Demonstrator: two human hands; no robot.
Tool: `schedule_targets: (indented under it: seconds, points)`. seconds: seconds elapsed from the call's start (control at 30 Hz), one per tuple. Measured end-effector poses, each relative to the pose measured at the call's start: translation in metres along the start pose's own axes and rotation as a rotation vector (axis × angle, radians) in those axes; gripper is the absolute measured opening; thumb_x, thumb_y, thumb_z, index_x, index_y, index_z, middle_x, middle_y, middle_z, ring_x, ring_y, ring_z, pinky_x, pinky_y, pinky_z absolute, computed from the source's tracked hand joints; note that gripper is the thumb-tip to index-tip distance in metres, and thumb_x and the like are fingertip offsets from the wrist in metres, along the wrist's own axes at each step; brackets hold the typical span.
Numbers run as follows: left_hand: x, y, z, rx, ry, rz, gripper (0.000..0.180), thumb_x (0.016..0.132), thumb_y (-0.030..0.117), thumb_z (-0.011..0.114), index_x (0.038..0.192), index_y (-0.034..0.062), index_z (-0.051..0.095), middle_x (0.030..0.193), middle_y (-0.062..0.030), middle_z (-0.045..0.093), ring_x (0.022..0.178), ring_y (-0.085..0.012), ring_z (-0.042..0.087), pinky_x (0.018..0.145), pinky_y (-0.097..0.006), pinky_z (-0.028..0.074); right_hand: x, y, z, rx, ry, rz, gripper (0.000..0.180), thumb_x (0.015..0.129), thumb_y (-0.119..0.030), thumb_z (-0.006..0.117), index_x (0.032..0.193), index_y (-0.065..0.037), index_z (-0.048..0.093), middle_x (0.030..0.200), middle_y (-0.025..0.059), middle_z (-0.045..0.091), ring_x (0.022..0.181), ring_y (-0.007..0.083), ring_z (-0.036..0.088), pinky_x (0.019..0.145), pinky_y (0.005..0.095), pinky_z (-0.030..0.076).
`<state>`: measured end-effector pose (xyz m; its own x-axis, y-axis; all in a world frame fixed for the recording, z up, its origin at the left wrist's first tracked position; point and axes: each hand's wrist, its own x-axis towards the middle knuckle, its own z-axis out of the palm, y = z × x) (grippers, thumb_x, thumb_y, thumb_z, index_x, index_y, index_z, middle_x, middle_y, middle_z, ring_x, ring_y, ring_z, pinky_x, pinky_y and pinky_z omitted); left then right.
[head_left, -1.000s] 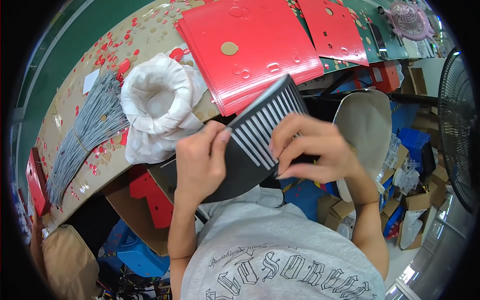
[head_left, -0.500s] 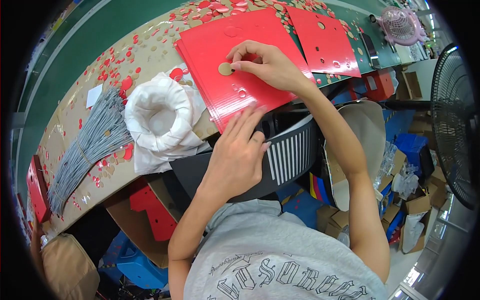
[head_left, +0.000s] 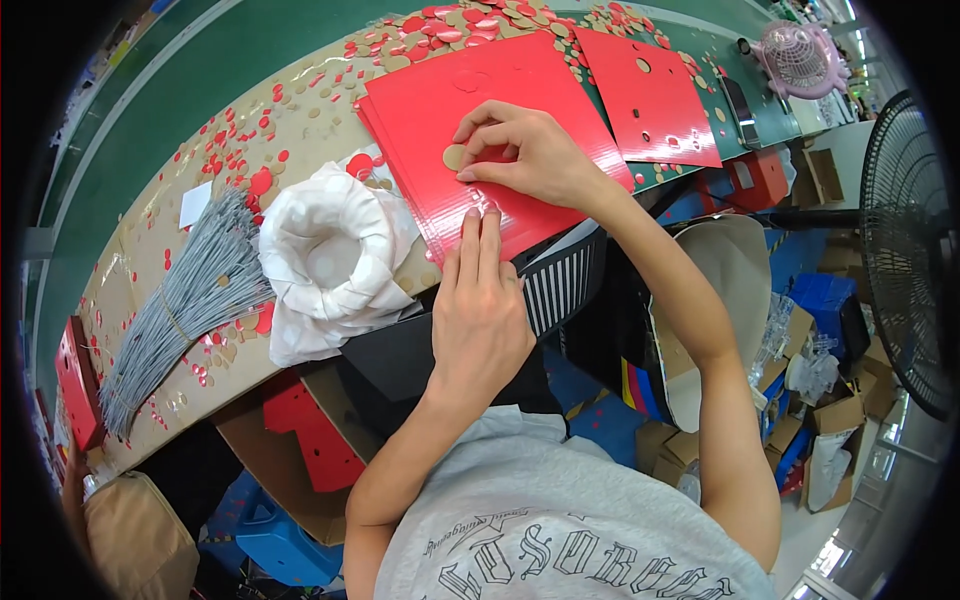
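Two hands on the top red card sheet [head_left: 500,150] at the desk's near edge: my right hand [head_left: 530,150] pinches a round punch-out [head_left: 455,157], my left hand [head_left: 480,310] lies flat, holding nothing. Several marked shapes remain unpressed (discs [head_left: 300,120] already litter the desk).

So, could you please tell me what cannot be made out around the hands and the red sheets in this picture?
- Head view: whether the right hand grips or only presses the tan disc; its fingers hide part of it.
- Sheet count in the red stack: edges too fine.
- Black slotted tray: contents hidden by the left hand and forearm.
- White bag: its inside is washed out.
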<state>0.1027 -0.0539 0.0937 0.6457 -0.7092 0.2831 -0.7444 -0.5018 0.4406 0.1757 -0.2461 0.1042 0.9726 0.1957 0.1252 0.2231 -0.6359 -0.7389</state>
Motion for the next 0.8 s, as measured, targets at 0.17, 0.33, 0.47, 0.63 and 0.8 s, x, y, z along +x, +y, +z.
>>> schedule_targets:
  seconds: [0.17, 0.33, 0.47, 0.63, 0.8]
  points:
    - [0.002, 0.002, -0.002, -0.011, 0.016, -0.025, 0.022, 0.081, 0.004, 0.064, 0.093, -0.0148, 0.062, 0.136, -0.0333, 0.05, 0.133, -0.045, 0.046, 0.108, -0.05, 0.039, -0.006, 0.015, 0.003, -0.315, 0.194, -0.194, 0.022, 0.087, -0.018, 0.073, 0.105, -0.006, 0.072, 0.115, 0.0052, 0.066, 0.106, 0.0221, 0.064, 0.088, 0.0335, 0.053]
    - [0.002, 0.002, -0.001, -0.063, 0.043, -0.016, 0.022, 0.081, 0.002, 0.064, 0.094, -0.015, 0.062, 0.137, -0.0322, 0.05, 0.132, -0.045, 0.047, 0.107, -0.05, 0.04, 0.008, 0.05, -0.021, -0.678, 0.318, -0.281, 0.031, 0.092, -0.023, 0.065, 0.121, -0.012, 0.069, 0.123, 0.0046, 0.066, 0.117, 0.0239, 0.059, 0.097, 0.0387, 0.049]
    - [-0.001, 0.001, -0.002, -0.088, 0.048, -0.04, 0.018, 0.081, 0.001, 0.064, 0.091, -0.0143, 0.062, 0.139, -0.0311, 0.049, 0.132, -0.0451, 0.047, 0.106, -0.051, 0.04, 0.012, 0.048, -0.021, -0.692, 0.281, -0.218, 0.03, 0.094, -0.019, 0.064, 0.123, -0.013, 0.069, 0.128, 0.0064, 0.064, 0.124, 0.0264, 0.056, 0.102, 0.0411, 0.047]
    - [0.0, -0.001, -0.002, -0.097, 0.054, -0.033, 0.017, 0.081, 0.0, 0.064, 0.09, -0.0143, 0.062, 0.14, -0.0303, 0.049, 0.132, -0.0446, 0.047, 0.106, -0.05, 0.041, 0.04, 0.052, -0.032, -0.638, 0.198, -0.177, 0.034, 0.093, -0.017, 0.064, 0.127, -0.012, 0.059, 0.121, 0.0074, 0.065, 0.116, 0.0269, 0.06, 0.096, 0.0408, 0.052]
    - [0.0, -0.001, -0.001, -0.12, 0.066, -0.023, 0.019, 0.082, 0.002, 0.063, 0.09, -0.0152, 0.063, 0.138, -0.0316, 0.05, 0.133, -0.0441, 0.047, 0.107, -0.049, 0.041, 0.061, 0.056, -0.04, -0.461, 0.149, -0.187, 0.04, 0.091, -0.009, 0.065, 0.129, -0.009, 0.054, 0.115, 0.0074, 0.066, 0.113, 0.0251, 0.062, 0.095, 0.0381, 0.052]
